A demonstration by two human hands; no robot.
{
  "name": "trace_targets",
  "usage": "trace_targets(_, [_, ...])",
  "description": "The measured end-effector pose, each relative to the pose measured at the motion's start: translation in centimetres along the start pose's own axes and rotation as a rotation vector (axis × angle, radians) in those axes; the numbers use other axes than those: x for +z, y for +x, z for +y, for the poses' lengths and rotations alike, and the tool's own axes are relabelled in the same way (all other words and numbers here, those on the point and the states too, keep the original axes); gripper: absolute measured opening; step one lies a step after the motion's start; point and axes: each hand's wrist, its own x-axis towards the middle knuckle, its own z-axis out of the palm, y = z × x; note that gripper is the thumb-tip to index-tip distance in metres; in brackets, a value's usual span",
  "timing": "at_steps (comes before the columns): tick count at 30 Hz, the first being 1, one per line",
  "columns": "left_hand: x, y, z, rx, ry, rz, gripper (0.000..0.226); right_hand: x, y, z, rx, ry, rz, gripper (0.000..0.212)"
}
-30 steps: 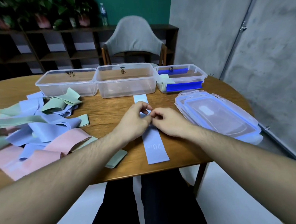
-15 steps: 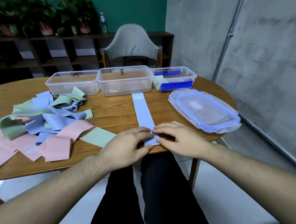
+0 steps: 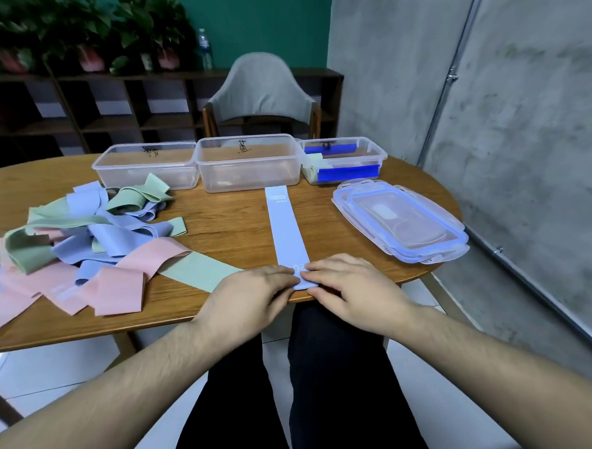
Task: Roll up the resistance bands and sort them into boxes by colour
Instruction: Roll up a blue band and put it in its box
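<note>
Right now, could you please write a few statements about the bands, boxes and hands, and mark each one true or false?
1. Both hands, left hand and right hand, are at the near end of the blue band. True.
2. The blue band is already fully rolled up. False: it lies stretched flat toward the boxes.
3. The middle box holds several bands. False: it looks empty.
4. The right box has something green inside at its left end. True.
5. The lids are snapped onto the boxes. False: they lie stacked on the table, right of the band.
</note>
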Motion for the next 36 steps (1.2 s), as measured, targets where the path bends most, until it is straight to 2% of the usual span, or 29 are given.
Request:
trace_targets(7, [-0.3,0.8,0.1,0.001,-0.036,0.019,0.018,0.1,0.7,0.6,-0.103,-0.131,0.097,0.039])
trace_targets(12, [-0.2,1.2,0.2,-0.002,-0.062,0.015,0.034,-0.2,1.3,1.0,-0.096,-0.022,0.163,0.027])
trace_targets(17, [0.5,0.9,0.2,0.030,-0.048,0.058,0.028,0.2,0.7,1.1,-0.129,-0.011,0.179,0.017])
trace_targets(22, [1.0,0.9,0.4,0.091,-0.025,0.132,0.020,0.5,0.5,0.8,-0.075,0.058,0.212,0.029])
trace_targets(28, [1.4,1.3,0.3,0.093,-0.052,0.136,0.017,0.2,1.2,0.7,-0.129,0.004,0.223,0.004])
trace_targets(32, [1.5,1.0,0.3,0.035,-0.077,0.161,0.025,0.4,1.2,0.6,-0.112,0.033,0.233,0.006])
trace_targets(36, [1.8,0.7,0.3,0.046,-0.074,0.193,0.016,0.5,0.7,0.5,-0.109,0.084,0.200,0.014])
